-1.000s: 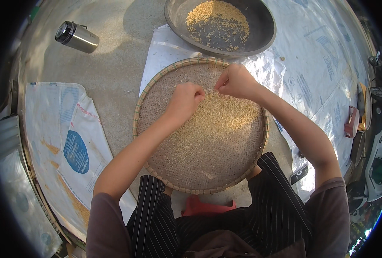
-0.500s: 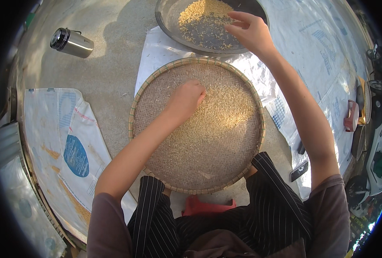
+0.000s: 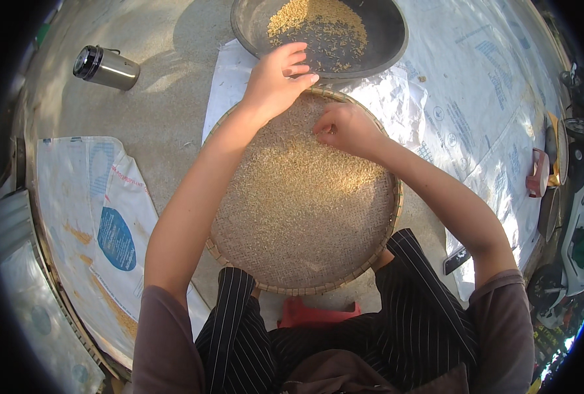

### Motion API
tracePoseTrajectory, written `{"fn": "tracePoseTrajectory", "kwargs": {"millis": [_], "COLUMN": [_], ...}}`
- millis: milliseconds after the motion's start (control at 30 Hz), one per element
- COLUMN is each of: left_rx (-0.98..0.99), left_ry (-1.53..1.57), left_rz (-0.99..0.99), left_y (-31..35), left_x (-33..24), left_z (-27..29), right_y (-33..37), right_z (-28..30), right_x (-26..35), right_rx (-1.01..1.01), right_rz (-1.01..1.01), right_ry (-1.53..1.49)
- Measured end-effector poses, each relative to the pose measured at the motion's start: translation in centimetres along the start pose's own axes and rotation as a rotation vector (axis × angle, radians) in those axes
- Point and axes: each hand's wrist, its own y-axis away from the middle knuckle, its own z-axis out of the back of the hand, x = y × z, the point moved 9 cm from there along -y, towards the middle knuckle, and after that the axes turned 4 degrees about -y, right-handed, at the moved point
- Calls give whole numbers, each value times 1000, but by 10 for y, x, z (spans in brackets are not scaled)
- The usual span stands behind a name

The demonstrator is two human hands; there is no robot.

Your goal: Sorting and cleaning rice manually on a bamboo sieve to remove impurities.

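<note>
A round woven bamboo tray [image 3: 292, 266] lies in front of my knees, with pale grain [image 3: 292, 177] spread thinly over its upper and middle part. Beyond it stands a wide dark basin [image 3: 393, 49] holding more golden, husked-looking grain [image 3: 324, 23]. My left hand [image 3: 275, 82] hovers at the basin's near rim, fingers apart and nothing visible in them. Over the tray's far right part, my right hand [image 3: 347, 131] is closed in a pinch just above the grain. Whatever its fingertips hold is too small or hidden to make out.
A steel thermos [image 3: 111, 69] lies on the concrete at the far left. Printed white sacks [image 3: 118, 230] cover the ground on both sides. A phone [image 3: 457, 260] rests near my right elbow, and a red stool [image 3: 315, 312] is under me. A pink plastic object [image 3: 538, 172] sits at the right.
My left hand has risen from the tray to the basin's rim and its fingers have opened. My right hand has come back from over the basin to the tray and closed.
</note>
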Motion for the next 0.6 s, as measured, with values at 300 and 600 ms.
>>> {"fn": "tracePoseTrajectory", "kwargs": {"millis": [300,600], "left_rx": [-3,294], "left_ry": [-250,-539], "left_rz": [14,-68], "left_y": [31,83], "left_x": [5,39], "left_z": [22,-15], "right_y": [-6,-36], "right_z": [-7,51], "right_x": [-10,-4], "right_rx": [-42,-150], "right_rz": [7,-153], "right_ry": [24,-155]}}
